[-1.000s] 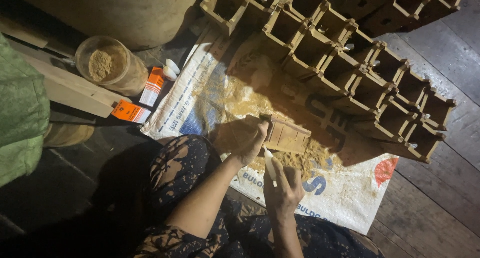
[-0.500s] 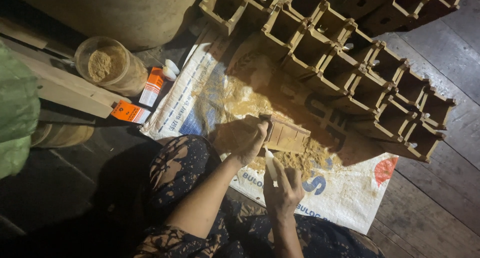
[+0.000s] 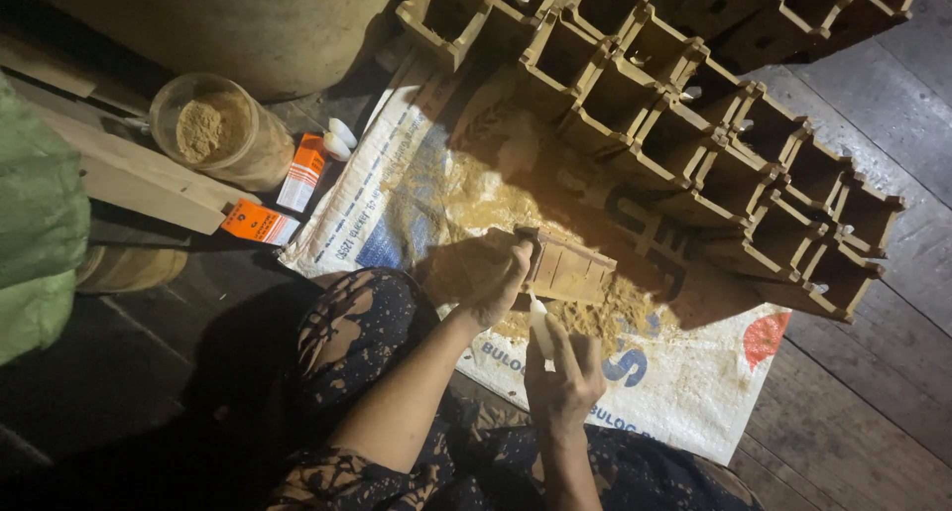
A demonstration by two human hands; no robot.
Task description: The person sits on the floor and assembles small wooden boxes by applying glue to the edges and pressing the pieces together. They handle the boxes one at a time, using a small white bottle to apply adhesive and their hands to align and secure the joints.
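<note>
Nothing has shifted: left hand [image 3: 481, 273] grips wooden box [image 3: 567, 267], right hand [image 3: 563, 372] pinches white bottle [image 3: 541, 327]; jar [image 3: 226, 132] holds sawdust.

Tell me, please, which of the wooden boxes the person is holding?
The small wooden box over the sawdust, gripped by the left hand; the other boxes sit untouched in rows.

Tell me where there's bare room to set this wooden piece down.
Free: the white woven sack's lower right corner, beside the red emblem, and the dark plank floor beyond it. Crowded: the sawdust pile by both hands, the stacked open wooden boxes above, and the sawdust jar with orange cartons at left.
</note>
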